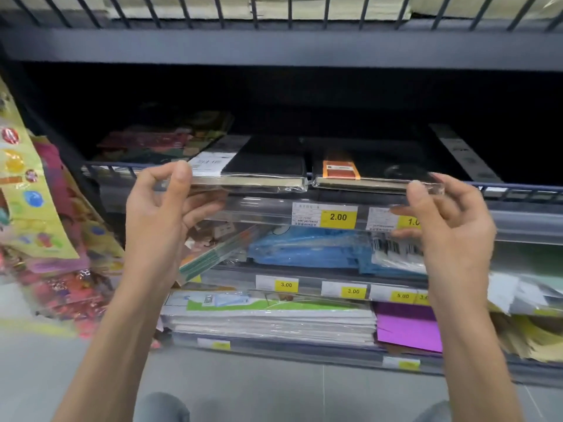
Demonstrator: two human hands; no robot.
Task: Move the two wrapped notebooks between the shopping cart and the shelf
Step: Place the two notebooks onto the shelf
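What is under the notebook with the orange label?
The right hand has fingers under the orange-labelled notebook; lower, a price rail with yellow tags. The notebook hides the shelf's wire rim.

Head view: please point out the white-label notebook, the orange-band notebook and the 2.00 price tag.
white-label notebook (pixel 265 167), head view, black cover.
orange-band notebook (pixel 380 166), head view, black cover.
2.00 price tag (pixel 338 217), head view, yellow part.

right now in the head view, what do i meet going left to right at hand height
sticker packs → left hand → white-label notebook → orange-label notebook → right hand
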